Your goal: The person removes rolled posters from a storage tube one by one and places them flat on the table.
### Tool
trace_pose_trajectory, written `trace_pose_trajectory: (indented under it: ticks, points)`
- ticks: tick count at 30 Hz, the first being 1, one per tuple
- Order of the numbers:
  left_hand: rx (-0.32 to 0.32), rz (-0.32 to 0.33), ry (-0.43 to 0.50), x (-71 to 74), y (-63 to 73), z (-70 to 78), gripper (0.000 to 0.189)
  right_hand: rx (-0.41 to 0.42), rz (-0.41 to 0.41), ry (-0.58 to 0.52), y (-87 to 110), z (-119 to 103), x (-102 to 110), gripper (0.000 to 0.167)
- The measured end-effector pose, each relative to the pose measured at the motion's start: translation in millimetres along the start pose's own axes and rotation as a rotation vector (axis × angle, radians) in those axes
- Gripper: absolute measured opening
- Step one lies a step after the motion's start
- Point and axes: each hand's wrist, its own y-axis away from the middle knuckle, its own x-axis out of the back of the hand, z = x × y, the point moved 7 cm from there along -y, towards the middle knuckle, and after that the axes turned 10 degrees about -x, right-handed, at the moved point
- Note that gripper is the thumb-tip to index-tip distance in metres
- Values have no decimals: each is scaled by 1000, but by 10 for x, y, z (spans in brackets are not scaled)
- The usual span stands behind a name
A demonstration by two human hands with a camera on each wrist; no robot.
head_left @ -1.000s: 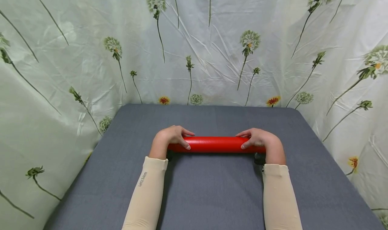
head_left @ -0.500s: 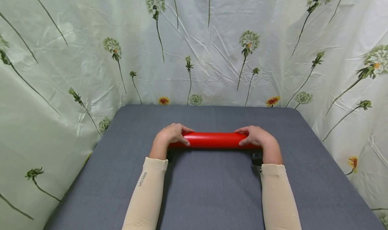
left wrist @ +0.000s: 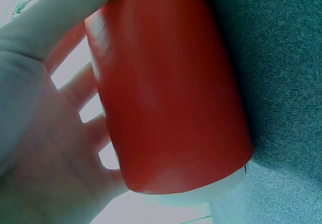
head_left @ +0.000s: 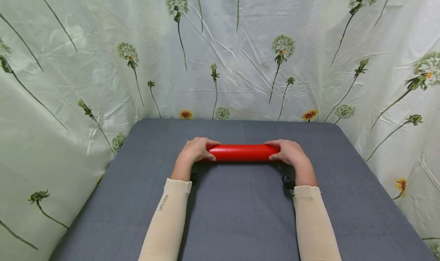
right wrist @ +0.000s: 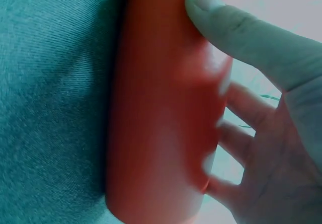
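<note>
A smooth, glossy red cylinder [head_left: 243, 153] lies crosswise on the grey table [head_left: 240, 215]. My left hand [head_left: 197, 150] holds its left end, the thumb on the near side and the fingers over the far side. At the other end my right hand [head_left: 290, 151] grips the cylinder in the same way. In the left wrist view the red surface [left wrist: 171, 93] ends in a pale rim at the bottom. The right wrist view shows the thumb lying on the red cylinder [right wrist: 156, 113], with fingertips hidden behind it.
Behind the table hangs a white curtain [head_left: 247, 54] printed with dandelions and orange flowers; it also runs along both sides. Black wrist devices [head_left: 288, 182] sit under the wrists, and cream sleeves [head_left: 165, 222] cover the forearms.
The red cylinder has moved away from me across the table, toward the back edge. Both hands have gone with it, keeping hold of its ends, and the right hand has shifted slightly inward.
</note>
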Motion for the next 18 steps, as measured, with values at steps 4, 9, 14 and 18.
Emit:
trace_pose_trajectory:
  ticks: [4,9,14,18]
  points:
    - [6,17,-3,-3,1,0,65,36,28,-6,-26,-20,-7,61]
    - [15,39,-9,-3,3,19,64,71,61,6,-55,-30,-25,62]
    - [24,57,-21,-15,-5,56,64,63,105,52,-81,-23,-42,64]
    - [35,70,-22,-29,-28,85,65,50,139,80,-111,-12,-45,62]
